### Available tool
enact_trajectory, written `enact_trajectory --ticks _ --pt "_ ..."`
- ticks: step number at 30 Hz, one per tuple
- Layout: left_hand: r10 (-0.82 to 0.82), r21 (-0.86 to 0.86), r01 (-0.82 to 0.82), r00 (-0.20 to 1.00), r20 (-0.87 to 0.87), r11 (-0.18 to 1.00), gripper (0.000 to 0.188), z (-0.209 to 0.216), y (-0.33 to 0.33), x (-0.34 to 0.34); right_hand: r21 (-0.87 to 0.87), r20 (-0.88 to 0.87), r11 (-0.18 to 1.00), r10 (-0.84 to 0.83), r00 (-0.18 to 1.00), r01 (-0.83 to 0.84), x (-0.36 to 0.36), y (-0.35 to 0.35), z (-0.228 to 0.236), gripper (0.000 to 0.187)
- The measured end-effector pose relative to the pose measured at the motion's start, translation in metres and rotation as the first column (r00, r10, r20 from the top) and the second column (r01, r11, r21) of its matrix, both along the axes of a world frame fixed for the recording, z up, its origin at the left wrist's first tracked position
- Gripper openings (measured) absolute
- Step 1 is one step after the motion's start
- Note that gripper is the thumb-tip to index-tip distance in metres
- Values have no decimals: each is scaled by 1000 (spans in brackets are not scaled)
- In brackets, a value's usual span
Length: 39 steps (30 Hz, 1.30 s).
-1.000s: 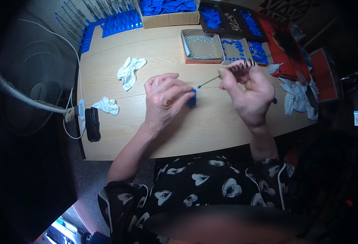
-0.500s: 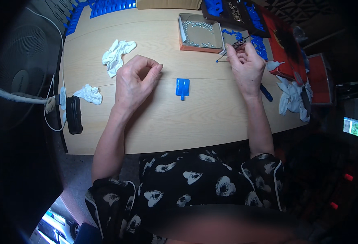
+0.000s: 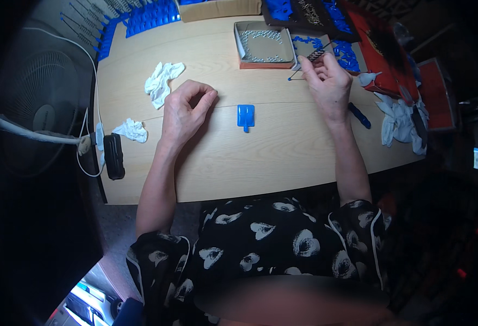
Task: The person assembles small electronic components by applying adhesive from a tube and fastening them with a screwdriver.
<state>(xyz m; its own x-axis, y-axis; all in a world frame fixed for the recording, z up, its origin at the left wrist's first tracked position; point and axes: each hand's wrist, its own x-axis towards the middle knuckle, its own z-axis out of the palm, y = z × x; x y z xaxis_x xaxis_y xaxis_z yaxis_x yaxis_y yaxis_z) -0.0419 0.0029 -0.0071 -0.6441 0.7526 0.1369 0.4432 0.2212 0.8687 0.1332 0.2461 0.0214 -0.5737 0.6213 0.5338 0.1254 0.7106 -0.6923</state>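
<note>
My right hand (image 3: 330, 81) pinches a thin dark rod (image 3: 316, 54) with a coiled-looking dark part and a small blue tip, beside the open boxes at the back right. My left hand (image 3: 187, 111) rests over the table left of the middle, thumb and forefinger pressed together. Anything between those fingers is too small or hidden to make out. Between the two hands, apart from both, lies a flat square blue plastic piece (image 3: 245, 116) with a short stem pointing toward me.
A shallow box of small shiny metal parts (image 3: 263, 46) stands at the back, with small blue parts (image 3: 347, 56) right of it. Crumpled white cloths (image 3: 163, 81) lie at left; more white cloth (image 3: 399, 122) is at right. A black case (image 3: 114, 156) and a fan (image 3: 46, 114) flank the left edge.
The whole view has shifted slightly, moving the table a little to the right in the picture. Both hands keep nearly the same pose, and the blue piece stays where it lay.
</note>
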Motion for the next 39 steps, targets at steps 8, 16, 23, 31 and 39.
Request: enact_trajectory --ticks 8,16,23,31,39 --pt "-220 -29 220 975 -11 975 16 11 6 29 -6 -21 999 42 999 -43 2 1 -8 26" --pt "-290 -258 261 954 -79 930 21 21 22 30 -4 -11 997 75 997 -75 0 6 -7 22" --pt "-360 -336 298 922 -139 893 30 28 33 30 -16 45 998 64 997 -64 -5 11 -3 21" --pt "-356 -270 315 927 -120 910 37 20 28 30 -453 -232 874 73 970 -174 19 6 9 12" --pt "-337 -238 299 932 -135 924 35 17 23 34 244 64 926 281 957 -288 22 14 -23 29"
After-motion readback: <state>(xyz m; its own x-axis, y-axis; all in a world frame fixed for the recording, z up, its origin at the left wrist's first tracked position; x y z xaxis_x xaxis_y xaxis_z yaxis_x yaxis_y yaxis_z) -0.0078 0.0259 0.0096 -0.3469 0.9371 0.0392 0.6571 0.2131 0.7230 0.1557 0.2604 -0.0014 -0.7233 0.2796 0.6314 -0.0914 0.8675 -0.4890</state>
